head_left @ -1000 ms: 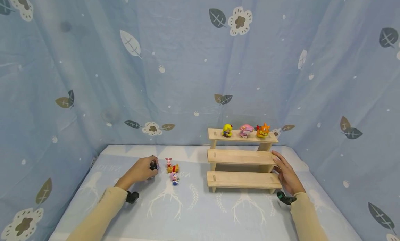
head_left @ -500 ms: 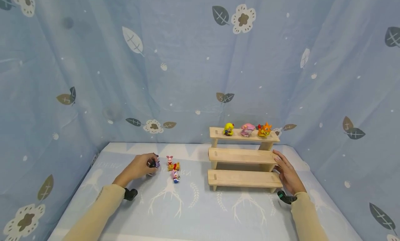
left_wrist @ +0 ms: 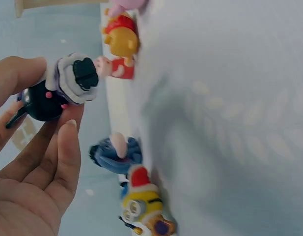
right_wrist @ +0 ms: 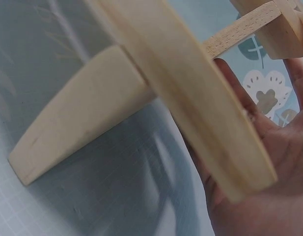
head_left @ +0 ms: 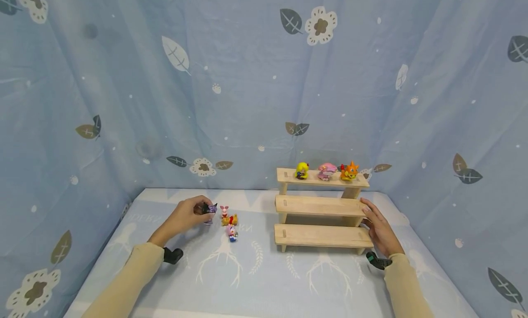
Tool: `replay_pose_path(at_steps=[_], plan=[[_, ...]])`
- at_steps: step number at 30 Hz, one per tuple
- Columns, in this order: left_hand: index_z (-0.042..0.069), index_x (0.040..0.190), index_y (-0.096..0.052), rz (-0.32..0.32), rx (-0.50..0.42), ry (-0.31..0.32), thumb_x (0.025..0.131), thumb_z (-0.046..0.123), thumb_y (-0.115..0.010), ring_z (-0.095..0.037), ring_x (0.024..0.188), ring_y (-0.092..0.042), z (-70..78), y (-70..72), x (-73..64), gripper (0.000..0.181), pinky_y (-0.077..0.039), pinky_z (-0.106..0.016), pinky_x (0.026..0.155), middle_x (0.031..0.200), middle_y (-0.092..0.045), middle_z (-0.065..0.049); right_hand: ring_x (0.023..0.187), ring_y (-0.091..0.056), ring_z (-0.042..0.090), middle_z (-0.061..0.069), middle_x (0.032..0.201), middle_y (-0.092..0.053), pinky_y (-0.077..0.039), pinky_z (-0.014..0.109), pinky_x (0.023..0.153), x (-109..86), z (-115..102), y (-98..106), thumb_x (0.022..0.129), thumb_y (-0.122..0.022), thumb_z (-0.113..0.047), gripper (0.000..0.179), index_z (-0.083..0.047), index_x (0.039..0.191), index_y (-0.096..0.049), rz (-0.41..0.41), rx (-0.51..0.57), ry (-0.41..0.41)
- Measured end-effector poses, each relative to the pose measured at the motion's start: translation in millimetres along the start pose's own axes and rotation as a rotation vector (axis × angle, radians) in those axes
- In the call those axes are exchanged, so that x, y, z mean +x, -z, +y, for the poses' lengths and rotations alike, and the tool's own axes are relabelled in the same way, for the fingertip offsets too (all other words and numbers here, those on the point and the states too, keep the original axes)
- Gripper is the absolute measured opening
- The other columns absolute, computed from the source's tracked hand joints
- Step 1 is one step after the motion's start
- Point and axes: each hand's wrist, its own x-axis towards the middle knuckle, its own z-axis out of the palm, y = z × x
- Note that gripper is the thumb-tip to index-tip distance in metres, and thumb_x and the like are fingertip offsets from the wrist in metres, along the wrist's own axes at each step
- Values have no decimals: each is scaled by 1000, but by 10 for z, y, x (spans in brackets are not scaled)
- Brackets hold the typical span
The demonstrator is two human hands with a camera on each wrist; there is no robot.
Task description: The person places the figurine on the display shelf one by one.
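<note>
My left hand (head_left: 185, 217) pinches a small black-and-purple figurine (head_left: 211, 209) between thumb and fingers, above the table. In the left wrist view this figurine has a white ruffled part and pink dots. Just right of it are a piglet figurine (head_left: 224, 211), a yellow bear figurine (head_left: 229, 220) in red and a pink-and-blue figurine (head_left: 232, 233). A blue donkey figurine (left_wrist: 117, 153) and a yellow goggled figurine (left_wrist: 141, 199) show in the left wrist view. My right hand (head_left: 380, 233) touches the right end of the three-tier wooden stand (head_left: 319, 205), its fingers fairly straight.
On the stand's top tier sit a yellow-haired figurine (head_left: 302, 171), a pink figurine (head_left: 327, 171) and an orange figurine (head_left: 349, 171). A patterned cloth covers the table (head_left: 264, 281). Blue curtain (head_left: 239, 79) hangs behind and at both sides.
My left hand has raised the black-and-purple figurine slightly and moved it a little right, so more of it shows. The right hand stays at the stand.
</note>
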Motion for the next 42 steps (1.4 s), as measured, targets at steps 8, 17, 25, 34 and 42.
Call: replay_pose_path(at_steps=[8, 17, 25, 34, 42], plan=[[16, 117, -68, 25, -63, -64, 91, 24, -82, -18, 82, -64, 167, 18, 3, 31, -55, -34, 71, 99, -68, -1, 122, -49, 16, 12, 162, -17, -52, 28, 91, 18, 25, 16, 111, -44, -42, 62, -27, 166, -20, -3, 1, 4], [21, 121, -68, 44, -123, -83, 90, 31, -82, -18, 90, -67, 291, -10, 15, 35, -56, -36, 76, 106, -68, -2, 122, -48, 16, 13, 162, -17, -52, 28, 90, 28, 55, 24, 110, -45, -44, 61, -30, 165, -22, 10, 7, -4], [22, 119, -69, 50, -157, -143, 91, 28, -81, -17, 92, -69, 418, -47, 72, 30, -58, -35, 79, 106, -70, 1, 123, -47, 17, 14, 164, -14, -51, 28, 90, 28, 46, 18, 110, -45, -45, 61, -31, 165, -23, 11, 2, -5], [24, 119, -68, 24, -204, -154, 92, 29, -81, -18, 91, -70, 539, -100, 137, 30, -58, -36, 77, 104, -70, 0, 126, -44, 19, 14, 164, -13, -51, 27, 90, 17, 24, 12, 111, -44, -43, 58, -32, 164, -24, 8, 9, -3], [26, 121, -68, 0, -234, -183, 93, 35, -78, -19, 93, -70, 645, -103, 199, 32, -57, -41, 79, 103, -72, -1, 127, -44, 20, 13, 164, -14, -51, 27, 91, 13, 28, 7, 111, -44, -43, 60, -29, 165, -22, 7, 4, 5]])
